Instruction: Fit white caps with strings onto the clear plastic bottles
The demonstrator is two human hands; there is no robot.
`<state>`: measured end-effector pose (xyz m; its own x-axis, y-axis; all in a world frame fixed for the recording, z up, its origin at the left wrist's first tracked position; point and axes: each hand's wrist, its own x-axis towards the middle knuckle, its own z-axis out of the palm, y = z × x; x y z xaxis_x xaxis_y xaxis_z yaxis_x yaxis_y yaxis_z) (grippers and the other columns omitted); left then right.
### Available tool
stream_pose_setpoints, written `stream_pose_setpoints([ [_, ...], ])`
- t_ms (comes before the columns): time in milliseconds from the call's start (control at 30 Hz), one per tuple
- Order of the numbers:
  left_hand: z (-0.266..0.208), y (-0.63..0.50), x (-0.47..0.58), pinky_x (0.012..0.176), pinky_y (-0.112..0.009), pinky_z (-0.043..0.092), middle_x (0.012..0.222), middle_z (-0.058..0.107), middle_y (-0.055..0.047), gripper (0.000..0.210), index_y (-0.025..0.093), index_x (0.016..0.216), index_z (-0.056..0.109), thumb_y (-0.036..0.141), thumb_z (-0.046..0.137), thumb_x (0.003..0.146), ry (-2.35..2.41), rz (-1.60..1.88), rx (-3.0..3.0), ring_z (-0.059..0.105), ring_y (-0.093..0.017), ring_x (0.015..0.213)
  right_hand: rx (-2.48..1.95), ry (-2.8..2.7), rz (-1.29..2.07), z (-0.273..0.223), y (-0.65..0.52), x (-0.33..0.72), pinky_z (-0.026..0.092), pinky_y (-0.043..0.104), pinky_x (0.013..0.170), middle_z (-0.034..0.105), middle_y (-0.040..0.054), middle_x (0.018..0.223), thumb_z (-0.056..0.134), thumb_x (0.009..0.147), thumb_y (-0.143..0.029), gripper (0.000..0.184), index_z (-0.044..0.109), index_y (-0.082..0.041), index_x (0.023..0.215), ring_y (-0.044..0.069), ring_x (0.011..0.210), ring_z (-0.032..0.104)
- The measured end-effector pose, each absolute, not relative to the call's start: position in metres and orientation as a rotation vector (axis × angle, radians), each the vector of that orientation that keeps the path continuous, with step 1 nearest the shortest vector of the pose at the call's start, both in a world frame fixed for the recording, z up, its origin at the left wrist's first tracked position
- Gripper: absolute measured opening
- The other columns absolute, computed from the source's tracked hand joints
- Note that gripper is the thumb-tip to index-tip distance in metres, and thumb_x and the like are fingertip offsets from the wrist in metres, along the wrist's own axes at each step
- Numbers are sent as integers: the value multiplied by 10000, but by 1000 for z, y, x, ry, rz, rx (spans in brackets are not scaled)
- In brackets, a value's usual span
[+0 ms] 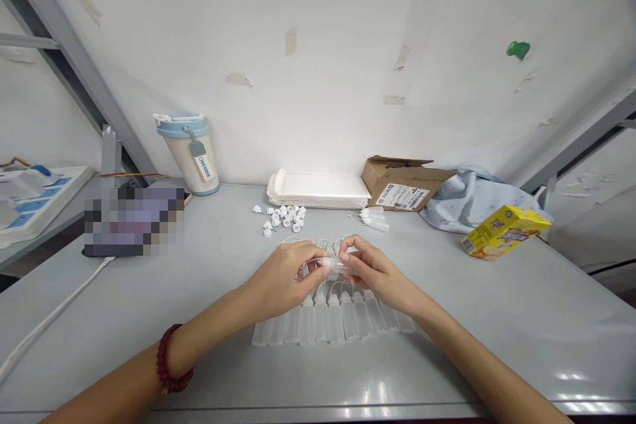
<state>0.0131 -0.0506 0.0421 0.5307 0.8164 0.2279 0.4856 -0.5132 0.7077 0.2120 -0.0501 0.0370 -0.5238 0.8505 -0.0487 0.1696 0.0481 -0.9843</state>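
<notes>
Between my hands is a small translucent squeeze bottle (342, 267), tilted nearly sideways above the table. My left hand (285, 278) pinches its white cap end, where a thin tube-like strip shows by the fingers. My right hand (375, 271) grips the bottle's body, thumb and fingers closed round it. Below my hands lies a row of several similar bottles (335, 321) with white tops and thin curved tubes, side by side. More tubes show behind my hands, partly hidden. A loose pile of small white caps (285, 217) lies farther back, left of a few bottles (376, 218).
At the back stand flat white boxes (322, 189), an open cardboard box (410, 185) and a bluish cloth (477, 199). A yellow carton (504, 232) sits on the right. Leftward are a tumbler (191, 156), a blurred phone (134, 222) with a white cable (54, 318), and a power strip (44, 202).
</notes>
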Motion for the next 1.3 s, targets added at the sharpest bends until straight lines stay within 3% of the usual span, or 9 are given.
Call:
stream_pose_setpoints([
  [367, 50, -41, 11, 520, -217, 419, 693, 614, -17, 353, 137, 711, 610, 448, 498, 837, 1044, 652, 1568, 539, -102, 556, -1040, -1804, 1317, 40, -49, 216, 362, 223, 523, 571, 2, 736, 488, 883, -378, 288, 531, -205, 1108, 90, 579, 447],
  [633, 52, -44, 7, 448, -205, 378, 652, 562, -21, 414, 107, 788, 641, 496, 502, 830, 886, 502, 1229, 524, -103, 548, -989, -1797, 1294, 39, -48, 216, 394, 241, 550, 607, 27, 785, 495, 878, -352, 273, 569, -197, 1090, 101, 597, 474],
  [967, 53, -46, 9, 499, -211, 387, 529, 538, 13, 348, 136, 630, 597, 408, 520, 833, 938, 596, 1512, 483, -93, 496, -1010, -1748, 1293, 38, -48, 216, 295, 233, 491, 419, -42, 591, 491, 870, -419, 314, 591, -160, 1016, 89, 514, 374],
  [1300, 42, -52, 12, 513, -225, 302, 557, 461, 21, 256, 141, 703, 616, 231, 458, 884, 996, 923, 2320, 393, -95, 534, -1032, -1732, 1261, 37, -48, 215, 261, 235, 491, 354, -53, 552, 482, 867, -462, 348, 615, -147, 935, 90, 511, 332],
])
